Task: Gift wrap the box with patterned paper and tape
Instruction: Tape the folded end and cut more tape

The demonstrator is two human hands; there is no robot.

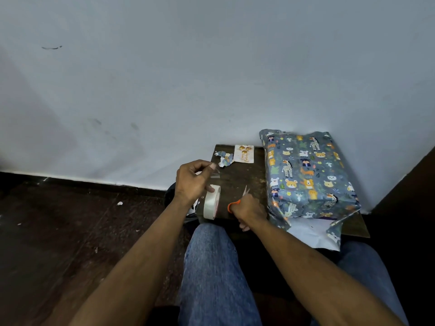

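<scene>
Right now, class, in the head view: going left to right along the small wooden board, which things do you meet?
Left hand pinching a strip of clear tape → tape roll → orange-handled scissors held by the right hand → wrapped box, its near end still open.

Both bare forearms reach forward over the knees. The left hand (191,182) is raised, with its fingertips pinched together. The right hand (247,211) is lower, with its fingers curled tight.
</scene>
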